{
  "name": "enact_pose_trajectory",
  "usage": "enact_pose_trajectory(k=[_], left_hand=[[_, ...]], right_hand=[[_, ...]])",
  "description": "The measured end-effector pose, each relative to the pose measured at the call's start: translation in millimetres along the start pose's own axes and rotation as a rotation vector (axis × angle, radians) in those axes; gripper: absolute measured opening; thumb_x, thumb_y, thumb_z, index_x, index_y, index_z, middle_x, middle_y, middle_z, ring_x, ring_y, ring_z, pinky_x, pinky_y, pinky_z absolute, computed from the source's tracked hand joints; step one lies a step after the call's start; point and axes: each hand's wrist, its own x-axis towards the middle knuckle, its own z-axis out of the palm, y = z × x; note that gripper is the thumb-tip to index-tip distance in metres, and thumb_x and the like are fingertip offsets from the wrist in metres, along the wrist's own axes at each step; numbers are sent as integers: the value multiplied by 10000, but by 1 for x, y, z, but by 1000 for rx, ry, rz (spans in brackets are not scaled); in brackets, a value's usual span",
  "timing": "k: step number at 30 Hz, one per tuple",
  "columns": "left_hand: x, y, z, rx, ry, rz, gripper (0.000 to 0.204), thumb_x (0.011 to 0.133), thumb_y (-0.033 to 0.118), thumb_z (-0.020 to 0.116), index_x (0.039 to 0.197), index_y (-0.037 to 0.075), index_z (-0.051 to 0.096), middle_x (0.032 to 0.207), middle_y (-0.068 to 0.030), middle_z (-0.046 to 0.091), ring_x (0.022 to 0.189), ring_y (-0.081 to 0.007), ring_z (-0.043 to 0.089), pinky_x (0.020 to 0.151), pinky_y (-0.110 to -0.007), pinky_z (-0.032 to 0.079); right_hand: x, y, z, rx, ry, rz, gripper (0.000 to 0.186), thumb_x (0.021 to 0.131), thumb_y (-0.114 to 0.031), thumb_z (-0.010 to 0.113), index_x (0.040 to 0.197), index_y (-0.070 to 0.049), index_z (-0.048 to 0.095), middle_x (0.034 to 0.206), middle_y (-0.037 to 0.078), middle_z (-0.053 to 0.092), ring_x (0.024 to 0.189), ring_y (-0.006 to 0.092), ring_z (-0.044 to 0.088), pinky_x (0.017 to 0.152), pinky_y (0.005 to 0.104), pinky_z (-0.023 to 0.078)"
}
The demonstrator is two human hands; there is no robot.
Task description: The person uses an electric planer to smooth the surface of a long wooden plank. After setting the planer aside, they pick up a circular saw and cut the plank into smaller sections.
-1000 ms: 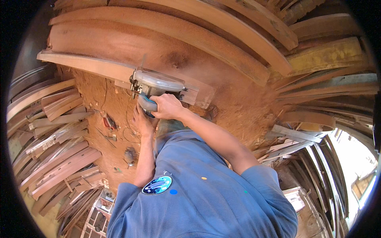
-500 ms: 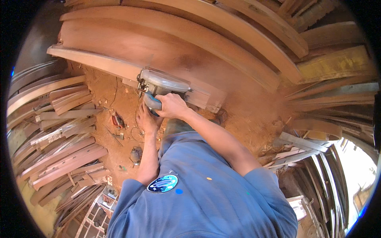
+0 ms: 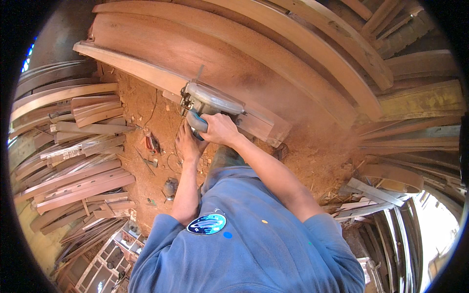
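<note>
A circular saw (image 3: 214, 99) with a pale, clear-looking guard and a grey-and-blue handle rests on a long wooden plank (image 3: 137, 65). My right hand (image 3: 221, 129) is wrapped round the saw's handle from the right. My left hand (image 3: 189, 144) sits just below and left of it, closed against the lower end of the handle; part of its grip is hidden. The blade and the cut are out of sight under the saw body. Beyond the saw, the plank carries on toward the lower right, where a short end piece (image 3: 277, 134) shows.
Wide curved boards (image 3: 205, 41) lie just beyond the plank, dusted with reddish sawdust. Stacked timber (image 3: 85, 183) lines the left, and more boards (image 3: 415, 105) the right. A red-and-black tool (image 3: 152, 144) and a dark round tool (image 3: 170, 188) lie on the sawdust-covered floor, near a cord.
The whole view has turned slightly, so boards and saw appear shifted to the right. Both hands keep their grip, and the saw stays at about the same place on the plank.
</note>
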Motion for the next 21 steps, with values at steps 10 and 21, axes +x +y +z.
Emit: enact_pose_trajectory(k=[10,21], left_hand=[[2,2,-1,-42,-38,-26,1147,577,407,938,1545,148,381,1428,-118,542,1325,-343,526,1032,-530,413],[5,-6,6,0,-37,-14,1142,603,408,922,1563,159,354,1428,-115,538,1325,-340,524,1024,-522,421]], right_hand=[[4,4,1,-10,-55,39,379,765,-324,760,1066,-98,714,895,200,742,876,411,713,772,518,571],[7,9,7,0,10,-14,315,765,-327,749,963,-86,702,832,196,728,828,408,703,716,521,553]])
